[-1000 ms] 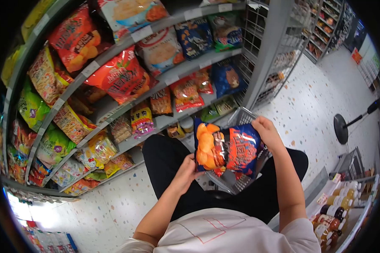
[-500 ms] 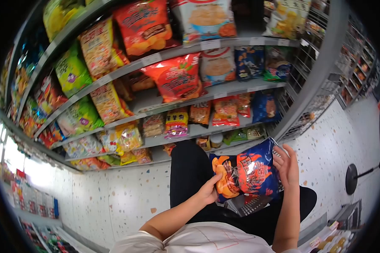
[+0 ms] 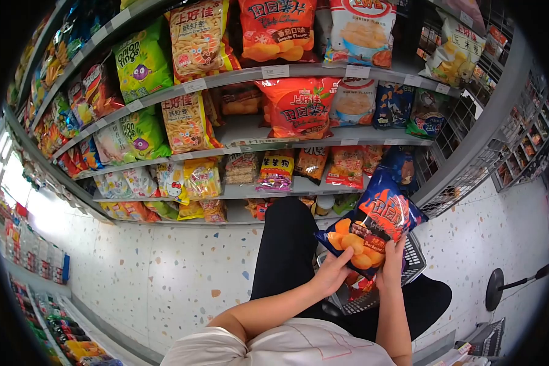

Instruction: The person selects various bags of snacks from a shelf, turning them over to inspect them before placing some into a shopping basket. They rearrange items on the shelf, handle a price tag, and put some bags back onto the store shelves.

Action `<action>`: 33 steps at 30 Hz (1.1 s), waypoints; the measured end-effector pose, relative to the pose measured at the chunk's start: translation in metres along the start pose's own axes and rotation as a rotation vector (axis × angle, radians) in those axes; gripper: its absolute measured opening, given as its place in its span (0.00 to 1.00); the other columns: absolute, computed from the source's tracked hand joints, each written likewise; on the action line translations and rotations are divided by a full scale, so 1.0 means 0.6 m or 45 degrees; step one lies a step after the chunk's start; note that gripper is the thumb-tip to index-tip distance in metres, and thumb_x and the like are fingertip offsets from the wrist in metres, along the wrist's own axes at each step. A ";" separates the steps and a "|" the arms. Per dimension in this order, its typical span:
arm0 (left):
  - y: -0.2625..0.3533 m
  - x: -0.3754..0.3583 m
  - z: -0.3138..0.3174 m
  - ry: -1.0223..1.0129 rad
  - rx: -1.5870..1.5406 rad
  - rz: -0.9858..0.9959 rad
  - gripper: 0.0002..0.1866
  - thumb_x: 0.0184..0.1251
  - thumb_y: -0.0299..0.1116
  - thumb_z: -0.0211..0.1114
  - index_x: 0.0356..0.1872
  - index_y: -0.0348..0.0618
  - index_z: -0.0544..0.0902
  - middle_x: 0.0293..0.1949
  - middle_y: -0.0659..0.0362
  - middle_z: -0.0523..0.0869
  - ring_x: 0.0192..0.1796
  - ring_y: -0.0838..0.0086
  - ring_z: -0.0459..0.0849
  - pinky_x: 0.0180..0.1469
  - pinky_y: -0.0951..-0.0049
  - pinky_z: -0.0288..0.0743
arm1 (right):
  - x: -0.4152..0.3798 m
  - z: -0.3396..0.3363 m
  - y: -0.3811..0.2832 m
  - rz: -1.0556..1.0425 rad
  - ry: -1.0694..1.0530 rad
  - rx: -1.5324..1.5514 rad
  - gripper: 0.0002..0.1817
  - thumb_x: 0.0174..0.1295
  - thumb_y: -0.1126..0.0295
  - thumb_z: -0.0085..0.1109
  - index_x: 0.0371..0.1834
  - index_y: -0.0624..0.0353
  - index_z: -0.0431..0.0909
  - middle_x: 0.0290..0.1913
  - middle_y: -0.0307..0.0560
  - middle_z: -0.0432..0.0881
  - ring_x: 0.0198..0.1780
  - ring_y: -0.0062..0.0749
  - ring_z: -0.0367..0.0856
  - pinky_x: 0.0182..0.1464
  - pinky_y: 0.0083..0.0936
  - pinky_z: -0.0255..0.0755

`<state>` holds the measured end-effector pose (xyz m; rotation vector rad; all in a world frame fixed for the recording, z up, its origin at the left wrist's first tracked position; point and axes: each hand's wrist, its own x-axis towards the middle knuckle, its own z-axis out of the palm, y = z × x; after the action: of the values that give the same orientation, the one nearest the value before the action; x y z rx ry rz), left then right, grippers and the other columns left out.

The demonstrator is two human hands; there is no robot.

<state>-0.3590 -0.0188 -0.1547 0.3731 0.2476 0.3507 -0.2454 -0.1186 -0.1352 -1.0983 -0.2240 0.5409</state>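
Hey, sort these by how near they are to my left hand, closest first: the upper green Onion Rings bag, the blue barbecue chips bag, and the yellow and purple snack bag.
From your left hand:
1. Blue barbecue chips bag, in your grasp.
2. Yellow and purple snack bag, ahead on a lower shelf.
3. Upper green Onion Rings bag, far left, higher up.

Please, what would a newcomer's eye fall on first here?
First, probably the blue chip bag, held tilted between the left hand and right hand, over the basket. Next, the big red bag on the shelf ahead, just below another red one.
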 end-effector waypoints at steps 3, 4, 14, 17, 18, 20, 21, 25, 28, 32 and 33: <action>0.014 -0.016 -0.003 0.063 0.146 -0.066 0.30 0.73 0.35 0.64 0.71 0.53 0.60 0.67 0.63 0.70 0.70 0.72 0.68 0.70 0.62 0.65 | 0.005 0.021 -0.016 -0.012 0.063 -0.165 0.38 0.73 0.71 0.46 0.81 0.52 0.38 0.74 0.49 0.60 0.71 0.36 0.65 0.70 0.34 0.63; 0.020 -0.021 -0.001 0.132 0.287 -0.078 0.27 0.73 0.35 0.64 0.69 0.49 0.65 0.65 0.63 0.74 0.68 0.74 0.70 0.68 0.69 0.67 | 0.006 0.023 -0.019 -0.046 0.059 -0.154 0.40 0.70 0.73 0.48 0.81 0.53 0.38 0.73 0.49 0.62 0.70 0.36 0.67 0.69 0.33 0.64; 0.052 -0.046 -0.003 -0.039 0.464 0.185 0.31 0.70 0.32 0.67 0.70 0.41 0.62 0.66 0.59 0.72 0.68 0.74 0.70 0.71 0.69 0.62 | -0.005 0.092 -0.070 -0.122 -0.027 -0.113 0.47 0.58 0.80 0.64 0.78 0.55 0.47 0.68 0.51 0.68 0.66 0.37 0.72 0.66 0.35 0.70; 0.066 -0.052 -0.015 -0.006 0.556 0.288 0.24 0.75 0.35 0.61 0.66 0.45 0.63 0.62 0.57 0.75 0.60 0.70 0.79 0.60 0.64 0.78 | -0.010 0.096 -0.082 -0.168 -0.030 -0.169 0.47 0.56 0.77 0.69 0.76 0.57 0.50 0.66 0.52 0.70 0.64 0.38 0.73 0.65 0.34 0.71; 0.076 -0.057 -0.010 0.019 0.532 0.303 0.22 0.75 0.37 0.60 0.64 0.44 0.64 0.60 0.56 0.77 0.57 0.69 0.81 0.59 0.64 0.78 | -0.009 0.094 -0.085 -0.206 -0.047 -0.192 0.50 0.55 0.78 0.71 0.77 0.57 0.47 0.66 0.53 0.69 0.66 0.37 0.72 0.66 0.33 0.69; 0.092 -0.064 -0.001 0.027 0.541 0.303 0.17 0.78 0.40 0.56 0.59 0.45 0.65 0.55 0.54 0.80 0.52 0.67 0.84 0.59 0.62 0.79 | -0.012 0.098 -0.093 -0.243 -0.058 -0.176 0.54 0.53 0.79 0.72 0.79 0.58 0.43 0.67 0.53 0.68 0.67 0.37 0.71 0.67 0.32 0.67; 0.098 -0.067 0.003 0.038 0.576 0.306 0.15 0.80 0.40 0.52 0.58 0.45 0.65 0.54 0.53 0.80 0.51 0.66 0.85 0.58 0.60 0.79 | -0.018 0.097 -0.094 -0.252 -0.027 -0.173 0.54 0.53 0.79 0.72 0.79 0.58 0.43 0.67 0.53 0.68 0.67 0.37 0.71 0.67 0.32 0.67; 0.102 -0.064 0.002 0.063 0.609 0.300 0.15 0.81 0.42 0.50 0.58 0.45 0.66 0.53 0.53 0.81 0.51 0.65 0.86 0.58 0.60 0.79 | -0.012 0.088 -0.099 -0.317 -0.058 -0.233 0.57 0.53 0.79 0.72 0.79 0.62 0.39 0.69 0.52 0.66 0.68 0.35 0.69 0.68 0.32 0.66; 0.102 -0.063 0.015 0.093 0.561 0.298 0.10 0.81 0.37 0.50 0.53 0.43 0.67 0.49 0.52 0.83 0.48 0.66 0.88 0.54 0.64 0.82 | -0.013 0.078 -0.097 -0.335 -0.073 -0.156 0.57 0.52 0.77 0.73 0.79 0.62 0.39 0.70 0.52 0.65 0.69 0.35 0.68 0.70 0.32 0.64; 0.094 -0.050 0.018 0.148 0.635 0.291 0.10 0.81 0.39 0.51 0.50 0.45 0.71 0.47 0.55 0.85 0.45 0.66 0.89 0.51 0.64 0.83 | -0.010 0.055 -0.090 -0.359 -0.016 -0.116 0.58 0.52 0.78 0.73 0.79 0.62 0.38 0.69 0.52 0.65 0.68 0.35 0.69 0.70 0.32 0.65; 0.093 -0.047 0.022 0.178 0.631 0.286 0.07 0.80 0.36 0.51 0.48 0.44 0.71 0.46 0.55 0.85 0.44 0.67 0.89 0.50 0.65 0.84 | -0.008 0.050 -0.089 -0.336 -0.001 -0.083 0.58 0.52 0.78 0.73 0.79 0.62 0.38 0.69 0.52 0.66 0.68 0.35 0.69 0.69 0.32 0.65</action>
<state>-0.3965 0.0154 -0.1158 0.8708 0.4328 0.5379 -0.2460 -0.1159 -0.0741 -1.1113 -0.3831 0.2995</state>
